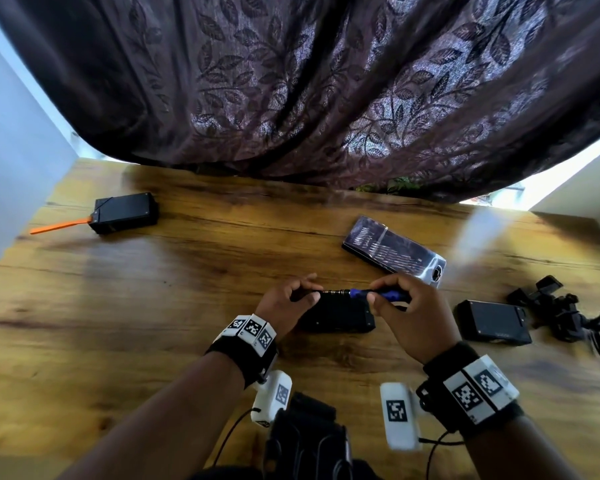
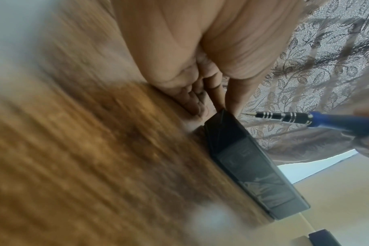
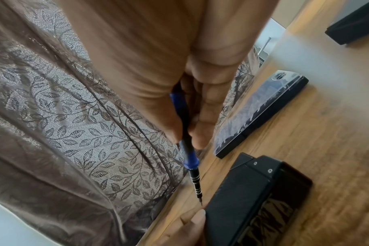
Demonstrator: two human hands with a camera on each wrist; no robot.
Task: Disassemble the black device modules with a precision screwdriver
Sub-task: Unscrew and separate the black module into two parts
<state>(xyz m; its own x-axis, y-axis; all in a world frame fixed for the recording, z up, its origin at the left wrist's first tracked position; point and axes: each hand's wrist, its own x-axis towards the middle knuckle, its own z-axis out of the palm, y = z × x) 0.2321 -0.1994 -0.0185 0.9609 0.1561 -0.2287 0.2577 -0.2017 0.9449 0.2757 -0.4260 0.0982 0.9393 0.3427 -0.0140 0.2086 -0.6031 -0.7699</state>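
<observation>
the right hand (image 1: 407, 310) grips the blue-handled precision screwdriver (image 1: 368, 293), fingers curled round the handle, shaft level and tip aimed toward the left hand (image 1: 286, 301). the left hand's curled fingers hold the left end of the black device module (image 1: 338, 315), which lies on the wooden table (image 1: 153, 306) between the two hands. in the right wrist view the tip hangs just beside the module's end, apparently not seated; two screws remain in the case. the work appears early: this module looks closed. a second module (image 1: 492, 322) lies to the right, a third (image 1: 125, 213) far left, both seemingly whole. the bit case (image 1: 392, 249) lies beyond.
</observation>
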